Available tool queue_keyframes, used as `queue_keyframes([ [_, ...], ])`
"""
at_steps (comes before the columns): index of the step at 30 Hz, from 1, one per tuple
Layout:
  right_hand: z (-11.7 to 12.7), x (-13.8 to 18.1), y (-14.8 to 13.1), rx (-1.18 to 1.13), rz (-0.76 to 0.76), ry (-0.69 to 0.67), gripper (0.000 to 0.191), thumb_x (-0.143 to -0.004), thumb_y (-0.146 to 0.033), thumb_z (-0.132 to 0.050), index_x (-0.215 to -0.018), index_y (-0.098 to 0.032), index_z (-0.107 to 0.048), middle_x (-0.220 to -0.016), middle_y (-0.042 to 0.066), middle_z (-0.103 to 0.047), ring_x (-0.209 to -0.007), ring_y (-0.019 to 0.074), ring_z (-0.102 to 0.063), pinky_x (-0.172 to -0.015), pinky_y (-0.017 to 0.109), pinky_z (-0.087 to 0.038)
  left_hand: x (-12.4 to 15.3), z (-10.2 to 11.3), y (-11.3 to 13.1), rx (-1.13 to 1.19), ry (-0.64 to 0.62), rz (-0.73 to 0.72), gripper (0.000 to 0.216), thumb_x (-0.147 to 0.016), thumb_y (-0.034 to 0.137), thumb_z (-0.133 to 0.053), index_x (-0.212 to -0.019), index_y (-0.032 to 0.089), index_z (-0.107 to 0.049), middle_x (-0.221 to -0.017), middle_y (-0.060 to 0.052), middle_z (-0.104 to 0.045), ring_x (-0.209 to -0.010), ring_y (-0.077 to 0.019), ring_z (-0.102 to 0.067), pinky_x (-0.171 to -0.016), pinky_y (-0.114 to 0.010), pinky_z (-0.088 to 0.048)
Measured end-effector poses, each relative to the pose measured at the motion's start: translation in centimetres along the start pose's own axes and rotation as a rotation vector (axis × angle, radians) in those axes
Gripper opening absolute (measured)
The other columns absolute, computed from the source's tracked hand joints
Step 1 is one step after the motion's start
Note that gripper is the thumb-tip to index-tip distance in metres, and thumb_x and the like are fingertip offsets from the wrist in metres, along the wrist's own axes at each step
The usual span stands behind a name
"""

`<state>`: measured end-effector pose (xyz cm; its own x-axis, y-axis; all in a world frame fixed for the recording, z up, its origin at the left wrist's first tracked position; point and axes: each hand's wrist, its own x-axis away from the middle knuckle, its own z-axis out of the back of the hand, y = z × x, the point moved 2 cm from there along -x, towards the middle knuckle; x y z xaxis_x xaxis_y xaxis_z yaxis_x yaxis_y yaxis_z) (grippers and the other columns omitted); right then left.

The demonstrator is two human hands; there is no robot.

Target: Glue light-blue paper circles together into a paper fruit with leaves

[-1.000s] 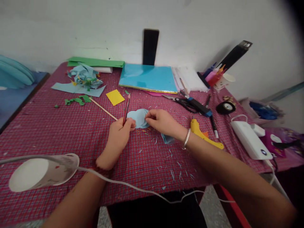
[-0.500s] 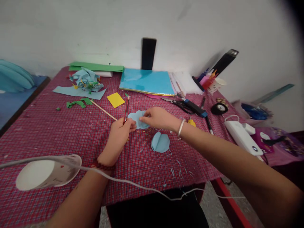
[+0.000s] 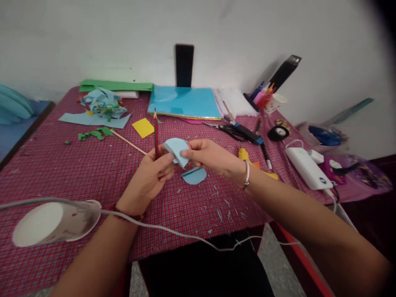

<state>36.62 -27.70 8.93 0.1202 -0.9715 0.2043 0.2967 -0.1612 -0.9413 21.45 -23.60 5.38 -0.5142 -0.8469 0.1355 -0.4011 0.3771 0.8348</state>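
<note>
My left hand is closed round a dark red pencil that stands almost upright. Its thumb also pinches the left edge of a folded light-blue paper circle. The paper's right side is between the thumb and fingers of my right hand, so both hands hold it just above the table. Below it, a second folded blue paper piece lies on the cloth. Part of another blue piece shows under the held one, mostly hidden.
On the checked tablecloth lie a yellow paper square, a wooden stick, green scraps and scissors. A yellow glue gun is beside my right wrist. A white cable runs across in front, past a paper cup.
The folded blue paper circle is now up between both hands. Before, my hands were at a blue piece flat on the table. The pencil remains in my left hand.
</note>
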Motion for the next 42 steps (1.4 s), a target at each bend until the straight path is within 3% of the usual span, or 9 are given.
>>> queue_keyframes([
  [5,0.6,0.6,-0.4,0.034,0.097,-0.024,0.01,-0.087,-0.02,-0.056,-0.078,-0.017,-0.054,-0.062,-0.006,-0.051,-0.053,0.0074,-0.044,-0.052,0.021,-0.035,0.1,-0.3,0.1,0.053,0.033,-0.049,0.032,-0.064,0.008,-0.075,-0.063,0.019,-0.045,-0.048,0.011,-0.035,-0.04,-0.0022,-0.025,-0.038,-0.016,-0.021],
  [8,1.7,1.8,-0.7,0.333,0.296,0.044,0.012,-0.086,-0.025,-0.062,-0.091,-0.015,-0.06,-0.081,0.001,-0.06,-0.072,0.0125,-0.053,-0.067,0.027,-0.042,-0.2,0.3,0.9,0.077,0.071,-0.102,0.034,-0.065,0.008,-0.074,-0.062,0.019,-0.042,-0.048,0.011,-0.034,-0.04,-0.003,-0.024,-0.038,-0.015,-0.021],
  [11,1.5,3.2,0.1,0.727,0.422,-0.008,0.022,-0.083,-0.023,-0.068,-0.103,-0.016,-0.063,-0.102,0.007,-0.063,-0.094,0.0194,-0.056,-0.084,0.033,-0.041,-0.4,0.9,1.2,0.068,0.094,-0.112,0.031,-0.067,0.009,-0.074,-0.064,0.02,-0.045,-0.048,0.011,-0.034,-0.041,-0.0036,-0.024,-0.037,-0.015,-0.021],
  [15,0.7,4.4,2.5,1.031,0.468,0.06,0.01,-0.091,-0.017,-0.056,-0.096,-0.018,-0.065,-0.099,0.007,-0.064,-0.095,0.022,-0.055,-0.084,0.037,-0.036,-0.6,1.3,0.9,0.016,0.104,-0.077,0.026,-0.07,0.009,-0.073,-0.068,0.019,-0.049,-0.049,0.01,-0.036,-0.042,-0.0043,-0.026,-0.037,-0.016,-0.021],
  [20,3.2,6.2,4.7,0.934,0.57,0.132,0.018,-0.09,-0.008,-0.051,-0.088,-0.021,-0.064,-0.098,0.003,-0.066,-0.092,0.0187,-0.057,-0.083,0.036,-0.038,-0.6,1.6,0.7,-0.044,0.137,-0.074,0.026,-0.072,0.009,-0.072,-0.068,0.018,-0.048,-0.052,0.009,-0.038,-0.042,-0.0036,-0.029,-0.038,-0.015,-0.024],
  [24,5.3,7.7,6.1,0.897,0.608,0.074,0.019,-0.094,-0.01,-0.048,-0.094,-0.019,-0.064,-0.103,0.006,-0.068,-0.095,0.018,-0.06,-0.083,0.035,-0.043,-0.5,1.3,0.3,-0.11,0.135,-0.041,0.021,-0.074,0.007,-0.07,-0.069,0.018,-0.052,-0.052,0.009,-0.039,-0.041,-0.0032,-0.03,-0.037,-0.014,-0.027],
  [29,4.6,8.2,6.7,0.921,0.541,0.072,0.023,-0.094,-0.013,-0.049,-0.11,-0.02,-0.064,-0.114,0.006,-0.068,-0.102,0.0209,-0.059,-0.088,0.04,-0.043,-0.6,0.9,-0.6,-0.225,0.118,0.062,0.008,-0.073,0.012,-0.07,-0.074,0.014,-0.062,-0.049,0.008,-0.043,-0.038,-0.0022,-0.03,-0.031,-0.012,-0.026],
  [34,3.3,8.2,4.4,0.928,0.497,0.223,0.017,-0.095,-0.017,-0.048,-0.1,-0.017,-0.064,-0.099,0.007,-0.067,-0.091,0.0213,-0.058,-0.082,0.038,-0.043,-0.6,0.8,-0.5,-0.284,0.146,0.079,0.012,-0.068,0.017,-0.075,-0.073,0.013,-0.065,-0.051,0.007,-0.051,-0.037,-0.0018,-0.034,-0.029,-0.011,-0.024],
  [42,1.9,4.5,1.4,1.032,0.54,-0.12,0.025,-0.095,-0.012,-0.045,-0.112,-0.018,-0.063,-0.112,0.008,-0.065,-0.102,0.0229,-0.055,-0.087,0.038,-0.038,-0.6,0.3,0.0,-0.277,0.148,0.098,0.011,-0.065,0.015,-0.074,-0.072,0.012,-0.066,-0.053,0.005,-0.053,-0.038,-0.002,-0.035,-0.029,-0.012,-0.025],
])
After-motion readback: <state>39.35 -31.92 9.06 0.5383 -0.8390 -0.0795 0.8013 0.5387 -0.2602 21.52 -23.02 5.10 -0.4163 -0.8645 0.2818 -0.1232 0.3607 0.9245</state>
